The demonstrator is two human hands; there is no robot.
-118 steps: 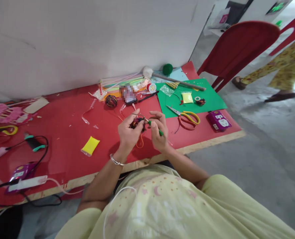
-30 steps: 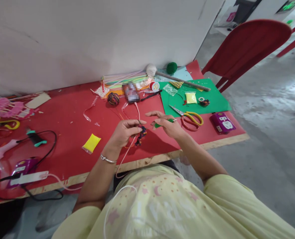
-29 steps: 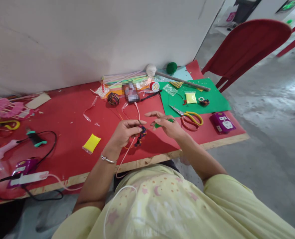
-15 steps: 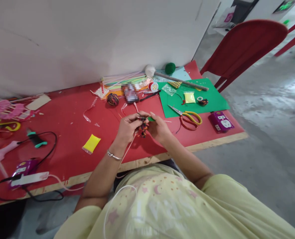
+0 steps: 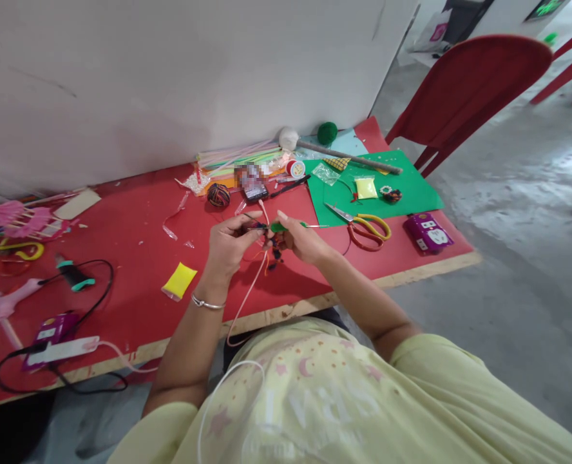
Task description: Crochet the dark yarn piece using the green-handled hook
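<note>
My right hand [image 5: 299, 240] is closed around a crochet hook [image 5: 280, 227] with a green grip, its thin metal shaft sticking out to both sides. Dark multicoloured yarn work [image 5: 275, 250] hangs in a small bunch between my hands. My left hand [image 5: 232, 241] pinches yarn at the left of this piece, close to the hook's tip. Fingers hide part of the stitches. Beyond my hands a ball of the same yarn [image 5: 218, 194] rests on the red table [image 5: 136, 258], beside a phone [image 5: 256, 192] with a pink cable plugged in.
Scissors [image 5: 363, 229] and a purple power socket [image 5: 428, 232] are at right, near a green sheet [image 5: 329, 209]. A yellow packet [image 5: 180, 281] lies left of my arm. Further left are a glue gun [image 5: 13, 299], a cabled tool [image 5: 75, 274] and another socket [image 5: 57, 332]. A wall [image 5: 170, 84] stands behind.
My left hand has moved a little left, away from my right hand, so the green grip shows more. The yarn piece still hangs between them, and the view has shifted slightly.
</note>
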